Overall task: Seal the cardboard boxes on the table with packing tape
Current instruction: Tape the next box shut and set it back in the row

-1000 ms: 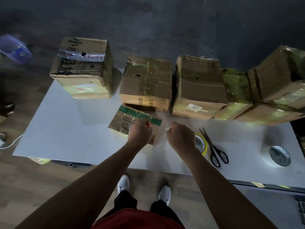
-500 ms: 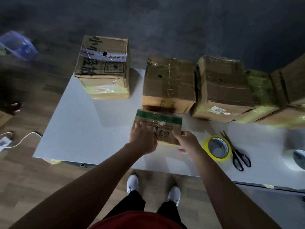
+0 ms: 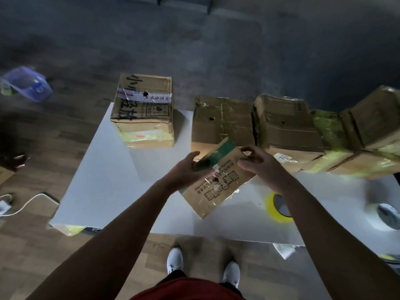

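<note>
A small flat cardboard box with a green band and clear tape over its face is lifted and tilted above the white table. My left hand grips its left edge. My right hand holds its upper right corner with curled fingers. A yellow roll of packing tape lies on the table, partly hidden under my right forearm. Behind stand larger boxes: one with black writing, a taped middle box and another to its right.
More taped boxes pile up at the back right. A white tape roll lies near the table's right end. A cable and plug and a blue plastic bag lie on the floor to the left. My white shoes stand below the table's near edge.
The small box has come up off the table and turned clockwise in both hands. My right hand moved from its lower edge to its upper corner. The scissors are out of sight.
</note>
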Available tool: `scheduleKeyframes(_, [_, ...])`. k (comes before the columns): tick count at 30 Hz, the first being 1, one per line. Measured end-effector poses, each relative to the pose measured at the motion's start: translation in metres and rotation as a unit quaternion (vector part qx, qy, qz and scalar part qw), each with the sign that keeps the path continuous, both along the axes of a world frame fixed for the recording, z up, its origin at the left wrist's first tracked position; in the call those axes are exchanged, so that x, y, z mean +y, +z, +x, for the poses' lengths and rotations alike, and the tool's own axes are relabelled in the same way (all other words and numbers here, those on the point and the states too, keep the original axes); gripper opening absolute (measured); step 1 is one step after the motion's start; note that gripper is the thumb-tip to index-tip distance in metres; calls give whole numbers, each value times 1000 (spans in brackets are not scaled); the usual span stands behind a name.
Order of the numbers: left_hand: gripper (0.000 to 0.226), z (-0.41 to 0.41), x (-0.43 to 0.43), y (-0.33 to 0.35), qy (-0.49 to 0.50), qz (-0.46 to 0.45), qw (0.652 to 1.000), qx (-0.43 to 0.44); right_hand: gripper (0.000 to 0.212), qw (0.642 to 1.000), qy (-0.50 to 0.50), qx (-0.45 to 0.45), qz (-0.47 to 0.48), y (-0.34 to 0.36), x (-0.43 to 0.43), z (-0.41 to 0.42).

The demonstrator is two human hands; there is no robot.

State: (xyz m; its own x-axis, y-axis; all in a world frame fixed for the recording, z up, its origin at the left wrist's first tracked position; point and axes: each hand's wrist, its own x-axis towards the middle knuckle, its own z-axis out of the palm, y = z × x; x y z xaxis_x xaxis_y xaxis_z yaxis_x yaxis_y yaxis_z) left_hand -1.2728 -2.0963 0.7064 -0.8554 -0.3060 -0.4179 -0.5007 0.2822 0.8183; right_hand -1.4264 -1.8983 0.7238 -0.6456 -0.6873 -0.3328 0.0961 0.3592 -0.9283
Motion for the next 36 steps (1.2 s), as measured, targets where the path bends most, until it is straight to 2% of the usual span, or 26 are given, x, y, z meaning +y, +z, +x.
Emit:
scheduleKeyframes(1, [59,-4,-2,6,-25,67,997,4,32,1000,11,18,-3,7,0,-4])
scheduleKeyframes(3, [34,-9,5,13,-46,94,993,51,31,998,4,64,-13,18,-6,-7])
scheduleKeyframes(4, [27,-12,13,16,-23,101,991,80,36,995,-23,94,-10,20,-12,-6])
scheduleKeyframes(7, [33,-21,40,17,117,124,975,142,69,973,-157,168,36,24,-31,12])
scheduleKeyframes(8, [36,-24,48,17,163,118,968,151,79,969,-172,174,41,23,-36,21])
scheduleKeyframes(11, [50,-30,56,19,243,75,959,128,99,968,-154,193,50,16,-44,41])
scheduleKeyframes(13, [57,-30,59,16,266,58,956,107,104,968,-150,192,66,14,-46,43])
scheduleKeyframes(16, [64,-26,64,14,309,66,944,98,95,966,-129,210,82,17,-45,38])
scheduleKeyframes(20, [68,-31,63,21,335,84,929,132,51,954,-143,252,79,22,-39,27])
scheduleKeyframes(23, [67,-36,64,29,345,82,921,161,40,952,-150,257,71,27,-37,20])
scheduleKeyframes(25, [65,-40,65,32,352,103,913,181,44,961,-119,237,73,30,-36,19])
scheduleKeyframes(28, [59,-44,62,36,351,124,909,188,82,977,-54,194,75,35,-31,22])
scheduleKeyframes(30, [56,-48,63,39,346,132,911,181,94,980,-34,185,64,38,-27,19])
scheduleKeyframes(36, [41,-65,70,55,325,177,910,189,68,976,-2,210,50,47,-8,3])
